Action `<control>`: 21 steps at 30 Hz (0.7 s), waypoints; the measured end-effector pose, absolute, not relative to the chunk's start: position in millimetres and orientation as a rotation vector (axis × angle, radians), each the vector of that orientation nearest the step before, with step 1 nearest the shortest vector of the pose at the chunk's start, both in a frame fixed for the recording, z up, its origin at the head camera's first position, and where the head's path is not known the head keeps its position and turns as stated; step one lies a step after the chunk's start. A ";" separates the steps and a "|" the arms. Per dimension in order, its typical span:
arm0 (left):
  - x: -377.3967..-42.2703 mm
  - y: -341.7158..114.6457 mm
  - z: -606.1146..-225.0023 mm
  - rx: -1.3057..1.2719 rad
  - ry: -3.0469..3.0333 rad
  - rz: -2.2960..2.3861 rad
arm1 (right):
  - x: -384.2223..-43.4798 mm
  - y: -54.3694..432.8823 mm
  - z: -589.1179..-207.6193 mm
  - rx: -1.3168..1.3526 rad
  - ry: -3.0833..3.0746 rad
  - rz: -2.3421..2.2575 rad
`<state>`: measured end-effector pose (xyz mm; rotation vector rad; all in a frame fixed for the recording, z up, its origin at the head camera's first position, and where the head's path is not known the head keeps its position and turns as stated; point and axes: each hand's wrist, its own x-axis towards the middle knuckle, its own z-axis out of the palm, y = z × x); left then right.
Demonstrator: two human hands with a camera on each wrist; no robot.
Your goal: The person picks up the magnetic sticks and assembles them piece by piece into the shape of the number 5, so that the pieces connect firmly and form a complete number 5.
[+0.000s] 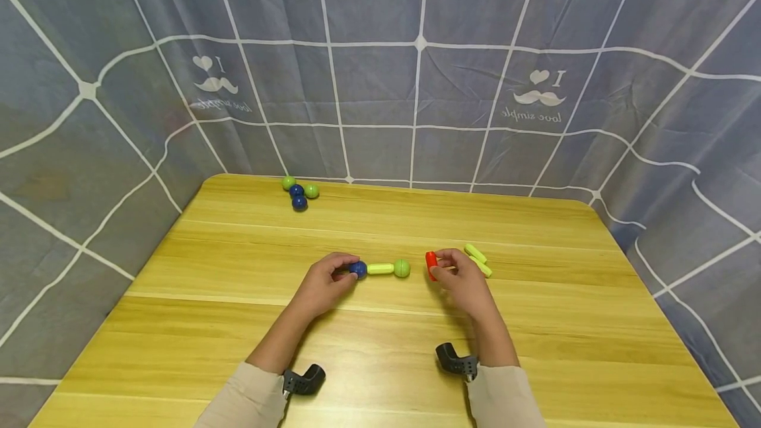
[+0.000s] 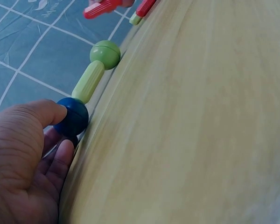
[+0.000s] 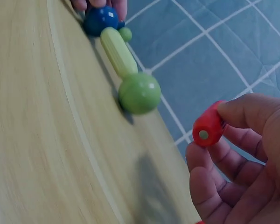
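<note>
My left hand [image 1: 324,285] pinches a blue ball [image 2: 73,116] between thumb and fingers. A yellow-green ribbed rod [image 1: 380,269] joins that ball to a green ball [image 3: 140,92], forming one straight piece low over the table. To the right of this piece, my right hand [image 1: 466,281] holds a short red rod [image 3: 209,125] by thumb and fingertips. A pale round spot shows on the rod's end. The red rod and the green ball are apart. Beyond the right hand, a second red rod [image 2: 145,6] shows in the left wrist view.
Two yellow-green rods [image 1: 475,253] lie just right of my right hand. Blue and green balls [image 1: 299,203] sit clustered at the table's back left. A grey checked curtain [image 1: 380,84] surrounds the back and sides of the wooden table [image 1: 238,335].
</note>
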<state>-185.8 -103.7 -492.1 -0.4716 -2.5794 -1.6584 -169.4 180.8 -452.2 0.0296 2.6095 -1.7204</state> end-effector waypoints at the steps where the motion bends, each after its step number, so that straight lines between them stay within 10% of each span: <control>1: -185.6 -103.5 -491.8 -0.471 -2.583 -1.655 | -169.4 178.7 -451.7 0.025 2.586 -1.748; 21: -185.0 -102.9 -491.3 -0.459 -2.611 -1.625 | -161.4 117.0 -460.6 -0.073 2.300 -1.894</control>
